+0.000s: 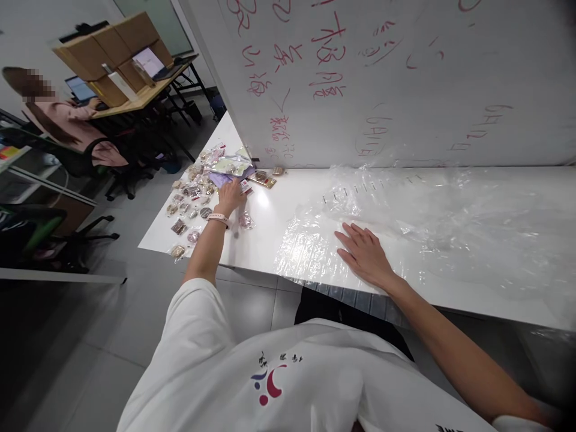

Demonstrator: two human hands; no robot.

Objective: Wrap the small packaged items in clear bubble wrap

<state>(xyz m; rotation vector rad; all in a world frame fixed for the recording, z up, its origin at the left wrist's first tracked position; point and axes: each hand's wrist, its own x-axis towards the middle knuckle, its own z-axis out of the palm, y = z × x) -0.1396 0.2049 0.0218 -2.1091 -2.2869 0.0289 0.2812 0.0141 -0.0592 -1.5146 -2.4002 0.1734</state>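
Note:
My left hand (pixel 231 195) reaches into a spread of small clear packets (pixel 192 191) at the table's left end. Its fingers curl down at the near edge of a purple packet (pixel 220 179); what is between them is hidden. On top of the purple packet rests a pale green pouch (pixel 231 165). Closest to my left wrist are a dark round packet (pixel 206 213) and a pinkish packet (pixel 246 220). My right hand (pixel 365 253) lies flat, fingers spread, on clear plastic air-cushion wrap (pixel 310 240), which stretches far to the right.
A whiteboard (pixel 360 90) with red handwriting rises behind the white table (pixel 265 240). Near its foot lie a gold-edged packet (pixel 262 179) and a small packet (pixel 278 171). At the far left, a person (pixel 63 120) sits at a desk with laptops and cardboard boxes (pixel 121 48).

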